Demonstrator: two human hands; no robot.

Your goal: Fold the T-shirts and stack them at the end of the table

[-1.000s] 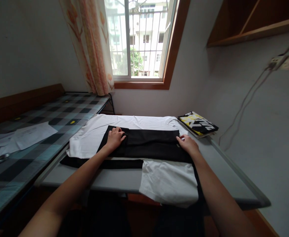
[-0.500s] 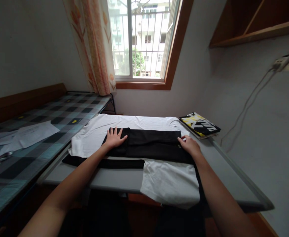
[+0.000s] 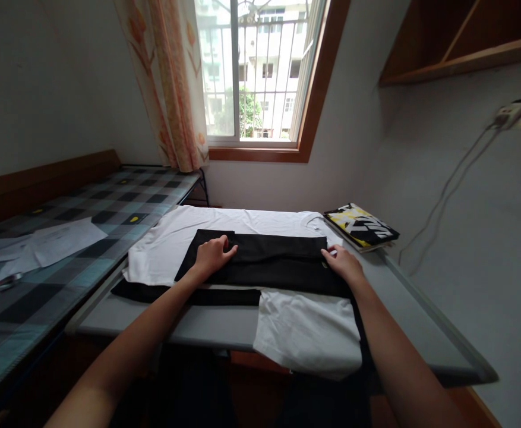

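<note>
A black garment (image 3: 278, 255), which looks like trousers, lies in a long folded band across a spread white T-shirt (image 3: 246, 220). My left hand (image 3: 213, 255) rests over its left part, fingers curled at the edge of the folded-over end; the fingertips are partly hidden. At the right end, my right hand (image 3: 344, 263) pinches the garment's edge between thumb and fingers, near a small light mark. A black strip of cloth (image 3: 224, 296) runs along the front. Beside it a white cloth (image 3: 309, 333) hangs over the table's near edge.
Under the clothes stands a grey table (image 3: 420, 315). A folded black, white and yellow patterned item (image 3: 362, 226) sits at its back right. To the left is a bed with a checked cover (image 3: 86, 205) and papers (image 3: 59, 244). A shelf (image 3: 460, 59) juts from the right wall.
My left hand has gone from lying flat with spread fingers to curled, and has shifted slightly right along the black garment. My right hand keeps its hold at the right end.
</note>
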